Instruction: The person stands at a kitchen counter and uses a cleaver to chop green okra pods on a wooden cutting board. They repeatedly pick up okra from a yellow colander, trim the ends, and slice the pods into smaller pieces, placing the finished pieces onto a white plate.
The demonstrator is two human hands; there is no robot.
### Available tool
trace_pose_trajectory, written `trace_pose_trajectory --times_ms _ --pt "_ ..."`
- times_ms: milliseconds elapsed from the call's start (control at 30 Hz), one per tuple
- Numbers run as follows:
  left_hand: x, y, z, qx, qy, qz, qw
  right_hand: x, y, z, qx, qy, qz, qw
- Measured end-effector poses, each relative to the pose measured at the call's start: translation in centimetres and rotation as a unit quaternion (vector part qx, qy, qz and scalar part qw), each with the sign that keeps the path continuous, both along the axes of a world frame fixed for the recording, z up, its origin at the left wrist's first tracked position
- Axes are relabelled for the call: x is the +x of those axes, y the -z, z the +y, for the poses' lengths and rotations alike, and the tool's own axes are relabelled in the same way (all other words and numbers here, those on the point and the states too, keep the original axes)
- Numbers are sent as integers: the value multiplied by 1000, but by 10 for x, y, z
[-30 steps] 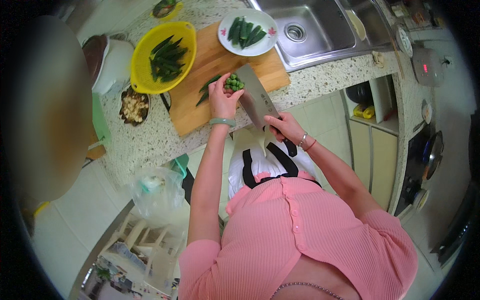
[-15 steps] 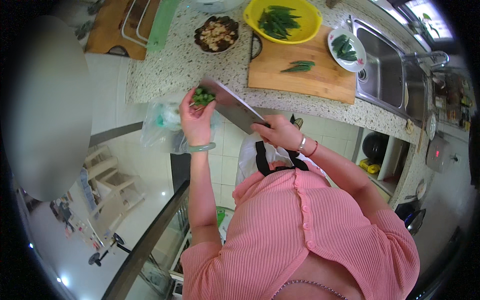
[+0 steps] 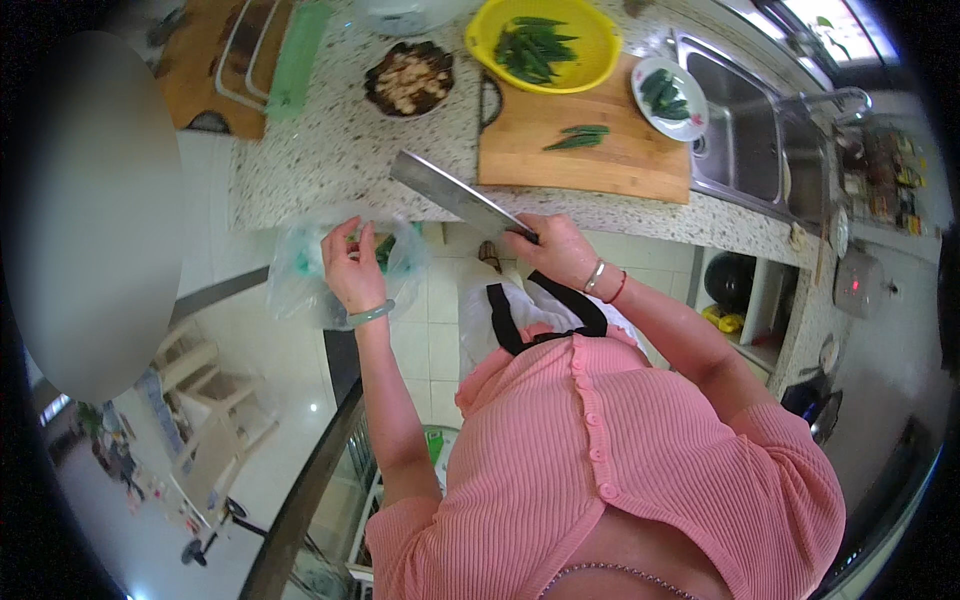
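My right hand (image 3: 560,250) grips the handle of a cleaver (image 3: 455,193), whose broad blade points up and left, off the counter's front edge. Over a clear plastic bag (image 3: 300,280) at that edge, my left hand (image 3: 352,268) has its fingers apart and holds nothing. Small green cut pieces (image 3: 385,250) show beside its fingers, at the bag's opening. Several green okra pods (image 3: 578,137) lie on the wooden cutting board (image 3: 600,172). More okra sits in a yellow colander (image 3: 600,65) and on a white plate (image 3: 685,128).
A dark-rimmed bowl of pale chunks (image 3: 410,80) stands on the speckled counter (image 3: 320,160). At right is a steel sink (image 3: 735,120) with a faucet (image 3: 850,98). Far left, another wooden board (image 3: 190,80) bears a white rack. An open shelf (image 3: 765,320) lies below the counter.
My left hand has moved down and left from the blade to the bag and opened, letting go of the green cut pieces. The cleaver stays in my right hand.
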State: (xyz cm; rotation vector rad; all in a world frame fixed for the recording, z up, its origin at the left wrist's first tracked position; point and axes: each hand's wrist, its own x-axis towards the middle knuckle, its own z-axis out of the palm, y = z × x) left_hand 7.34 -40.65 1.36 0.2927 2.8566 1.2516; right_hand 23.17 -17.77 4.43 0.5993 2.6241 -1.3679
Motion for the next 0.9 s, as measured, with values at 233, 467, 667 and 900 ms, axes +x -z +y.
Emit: trace_pose_trajectory --times_ms 233,467,667,900 --pt "52 30 156 61 299 -12 952 92 -6 92 36 143 -44 988" --pt "79 67 258 -5 332 54 942 165 2 158 70 207 -59 974" --pt "103 88 279 33 386 81 918 192 17 185 82 178 -83 977" --pt "131 90 300 140 301 94 939 190 25 207 137 97 -79 983"
